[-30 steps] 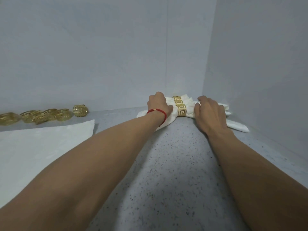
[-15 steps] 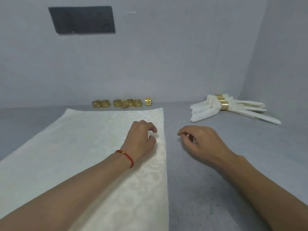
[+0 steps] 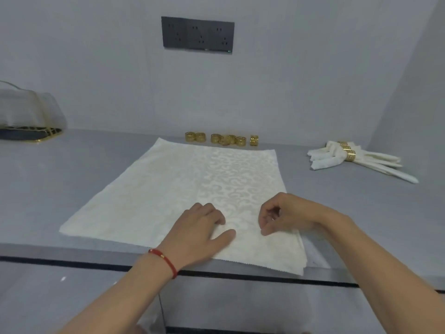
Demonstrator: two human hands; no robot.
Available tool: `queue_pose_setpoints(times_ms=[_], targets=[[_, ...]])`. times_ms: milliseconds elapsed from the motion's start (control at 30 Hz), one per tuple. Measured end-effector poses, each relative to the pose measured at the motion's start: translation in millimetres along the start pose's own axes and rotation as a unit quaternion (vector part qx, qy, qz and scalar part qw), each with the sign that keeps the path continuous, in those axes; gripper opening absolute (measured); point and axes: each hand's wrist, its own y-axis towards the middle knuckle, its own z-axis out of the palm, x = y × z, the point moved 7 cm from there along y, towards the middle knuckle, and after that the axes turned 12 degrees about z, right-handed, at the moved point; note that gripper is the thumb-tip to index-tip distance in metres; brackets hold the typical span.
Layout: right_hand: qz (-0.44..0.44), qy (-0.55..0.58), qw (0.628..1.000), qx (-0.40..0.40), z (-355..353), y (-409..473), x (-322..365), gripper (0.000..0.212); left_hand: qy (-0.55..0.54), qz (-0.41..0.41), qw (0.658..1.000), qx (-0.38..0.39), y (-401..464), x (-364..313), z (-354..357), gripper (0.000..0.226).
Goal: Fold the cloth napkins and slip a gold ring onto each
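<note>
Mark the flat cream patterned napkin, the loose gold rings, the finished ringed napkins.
flat cream patterned napkin [image 3: 192, 189], head view, middle of cloth
loose gold rings [image 3: 222, 139], head view, middle of row
finished ringed napkins [image 3: 322, 162], head view, left cloth ends

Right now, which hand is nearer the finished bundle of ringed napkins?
The right hand. It hovers over the flat napkin's near right edge, on the side of the ringed bundle; the left hand rests farther left on that napkin.

Wall socket panel [image 3: 197, 34], grey counter [image 3: 72, 169]
</note>
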Motion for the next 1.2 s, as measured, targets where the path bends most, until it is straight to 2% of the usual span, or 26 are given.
queue_pose_setpoints(times_ms=[133,167,267,333,367,400,467,500,533,600,633,733,833,900,1000,1100,1200], targets=[[0.016,-0.001,0.999,0.032,-1,5,-1,0.007,0.050,-0.004,0.998,0.034,3,-6,0,0.069],[0.005,-0.005,1.000,0.013,-5,8,2,0.009,0.049,-0.007,0.998,0.043,3,-6,-1,0.071],[-0.061,0.022,0.984,-0.165,-24,13,18,0.015,0.030,-0.008,0.997,0.073,4,2,-4,0.066],[-0.093,0.033,0.965,-0.244,-30,11,25,0.012,0.007,-0.016,0.999,0.046,4,10,-11,0.053],[-0.097,0.015,0.965,-0.242,-31,10,25,0.011,-0.031,-0.038,0.999,0.009,4,15,-16,0.041],[-0.084,-0.005,0.974,-0.210,-31,11,19,0.021,-0.078,-0.065,0.995,-0.023,5,22,-20,0.029],[-0.025,-0.026,0.992,-0.121,-32,15,-6,0.056,-0.139,-0.101,0.984,-0.048,7,29,-26,0.028],[-0.010,-0.046,0.993,-0.109,-33,18,-18,0.066,-0.148,-0.105,0.982,-0.045,8,31,-27,0.030],[-0.007,-0.061,0.991,-0.120,-35,23,-27,0.066,-0.152,-0.104,0.982,-0.043,9,33,-27,0.032],[-0.032,-0.050,0.981,-0.186,-37,38,-34,0.044,-0.158,-0.097,0.982,-0.046,11,34,-28,0.037],[-0.047,-0.026,0.974,-0.218,-38,42,-34,0.040,-0.158,-0.095,0.982,-0.049,12,36,-28,0.040],[-0.059,0.026,0.959,-0.278,-50,37,-34,0.052,-0.132,-0.071,0.987,-0.053,15,36,-32,0.046],[-0.045,-0.064,0.963,-0.256,-54,12,-45,0.047,-0.111,-0.030,0.992,-0.054,23,30,-43,0.039],[-0.022,-0.128,0.966,-0.223,-50,-16,-59,0.040,-0.139,-0.004,0.990,-0.023,28,18,-42,0.034],[0.007,-0.098,0.980,-0.173,-40,-61,-68,0.030,-0.162,0.021,0.985,0.049,27,2,-32,0.030],[0.016,-0.047,0.985,-0.164,-30,-90,-57,0.024,-0.174,-0.010,0.982,0.075,17,-1,-35,0.035],[-0.025,0.001,0.984,-0.175,-17,-96,-25,0.034,-0.209,-0.046,0.973,0.089,-1,4,-48,0.037]])
